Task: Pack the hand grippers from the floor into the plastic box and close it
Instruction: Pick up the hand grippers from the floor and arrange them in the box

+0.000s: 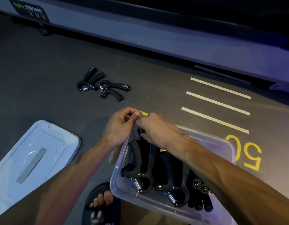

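A clear plastic box (221,141) stands on the floor in front of me, open, with several black hand grippers (141,168) standing in it, springs down. My left hand (120,127) pinches the rim at the box's far left corner. Right beside it, my right hand (154,129) reaches into that corner, fingers curled on the top of a black hand gripper (141,132). Two more hand grippers (88,82) (113,90) lie touching on the floor beyond the hands. The box's white lid (35,156) lies flat on the floor to the left.
A treadmill's grey base (156,38) runs along the back. White stripes (218,103) and a yellow "50" (247,153) are painted on the floor at right. My foot in a black sandal (100,202) sits against the box's near left side.
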Demonstrator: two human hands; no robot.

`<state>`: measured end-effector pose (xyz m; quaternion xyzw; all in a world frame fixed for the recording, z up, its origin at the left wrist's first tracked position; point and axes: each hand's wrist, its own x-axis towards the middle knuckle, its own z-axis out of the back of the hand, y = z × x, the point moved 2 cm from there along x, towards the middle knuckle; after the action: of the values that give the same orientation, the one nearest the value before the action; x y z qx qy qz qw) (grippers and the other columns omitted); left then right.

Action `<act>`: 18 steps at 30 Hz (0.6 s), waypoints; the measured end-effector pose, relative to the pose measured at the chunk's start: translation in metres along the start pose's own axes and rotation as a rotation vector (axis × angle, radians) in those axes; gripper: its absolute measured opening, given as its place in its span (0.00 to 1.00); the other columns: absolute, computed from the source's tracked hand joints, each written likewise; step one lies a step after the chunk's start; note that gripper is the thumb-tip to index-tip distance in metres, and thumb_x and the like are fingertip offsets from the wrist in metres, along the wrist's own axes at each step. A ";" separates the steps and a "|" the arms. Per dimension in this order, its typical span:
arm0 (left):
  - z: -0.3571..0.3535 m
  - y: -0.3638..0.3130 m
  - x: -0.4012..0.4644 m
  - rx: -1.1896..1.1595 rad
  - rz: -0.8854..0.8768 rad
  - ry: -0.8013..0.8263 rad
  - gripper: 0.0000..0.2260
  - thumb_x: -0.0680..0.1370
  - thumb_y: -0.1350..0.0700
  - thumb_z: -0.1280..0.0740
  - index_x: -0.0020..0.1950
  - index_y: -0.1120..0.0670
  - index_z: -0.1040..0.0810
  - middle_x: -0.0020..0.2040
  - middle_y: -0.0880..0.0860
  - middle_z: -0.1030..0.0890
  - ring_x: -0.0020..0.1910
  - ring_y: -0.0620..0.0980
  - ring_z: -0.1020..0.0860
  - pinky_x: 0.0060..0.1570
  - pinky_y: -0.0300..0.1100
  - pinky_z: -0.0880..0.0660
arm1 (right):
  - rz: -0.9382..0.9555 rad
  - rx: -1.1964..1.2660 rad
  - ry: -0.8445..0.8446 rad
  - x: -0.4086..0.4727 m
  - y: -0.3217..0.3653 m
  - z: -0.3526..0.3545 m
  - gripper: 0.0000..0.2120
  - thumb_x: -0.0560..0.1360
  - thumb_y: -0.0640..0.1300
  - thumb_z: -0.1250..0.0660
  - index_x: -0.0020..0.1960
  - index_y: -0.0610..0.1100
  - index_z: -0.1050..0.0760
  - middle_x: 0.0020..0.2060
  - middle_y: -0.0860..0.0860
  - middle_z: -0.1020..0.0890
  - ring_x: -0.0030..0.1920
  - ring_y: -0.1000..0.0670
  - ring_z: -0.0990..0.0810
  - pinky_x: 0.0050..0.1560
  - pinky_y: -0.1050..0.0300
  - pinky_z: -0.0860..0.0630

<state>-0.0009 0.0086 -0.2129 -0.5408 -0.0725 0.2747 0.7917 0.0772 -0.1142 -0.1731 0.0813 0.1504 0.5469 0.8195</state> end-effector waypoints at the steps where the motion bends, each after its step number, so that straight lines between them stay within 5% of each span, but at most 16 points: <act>1: 0.000 -0.001 -0.001 -0.003 0.003 0.001 0.07 0.82 0.51 0.34 0.47 0.46 0.17 0.45 0.44 0.14 0.45 0.46 0.18 0.53 0.51 0.22 | -0.003 0.013 0.020 0.002 0.001 0.000 0.07 0.74 0.43 0.30 0.52 0.46 0.23 0.49 0.43 0.18 0.47 0.37 0.19 0.40 0.53 0.28; 6: 0.002 -0.004 -0.004 -0.013 0.019 -0.004 0.08 0.83 0.53 0.34 0.47 0.48 0.17 0.45 0.45 0.14 0.45 0.49 0.18 0.52 0.50 0.22 | 0.006 0.065 0.122 0.002 -0.003 0.001 0.04 0.78 0.42 0.35 0.49 0.45 0.22 0.50 0.46 0.18 0.48 0.40 0.19 0.45 0.50 0.22; 13: 0.004 -0.003 -0.004 -0.019 0.012 -0.003 0.08 0.82 0.50 0.34 0.47 0.47 0.17 0.40 0.40 0.17 0.39 0.42 0.22 0.44 0.42 0.26 | 0.017 0.064 0.119 -0.004 -0.007 0.008 0.16 0.77 0.36 0.40 0.59 0.51 0.23 0.50 0.45 0.16 0.46 0.40 0.18 0.47 0.46 0.19; 18: 0.005 -0.002 -0.004 -0.017 0.010 -0.005 0.08 0.83 0.51 0.35 0.47 0.48 0.17 0.40 0.45 0.17 0.38 0.42 0.23 0.41 0.40 0.28 | 0.026 0.070 0.124 -0.005 -0.008 0.009 0.17 0.77 0.36 0.40 0.58 0.53 0.24 0.50 0.46 0.16 0.46 0.40 0.17 0.48 0.46 0.19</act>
<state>-0.0055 0.0099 -0.2088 -0.5472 -0.0741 0.2794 0.7855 0.0854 -0.1221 -0.1659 0.0776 0.2190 0.5558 0.7982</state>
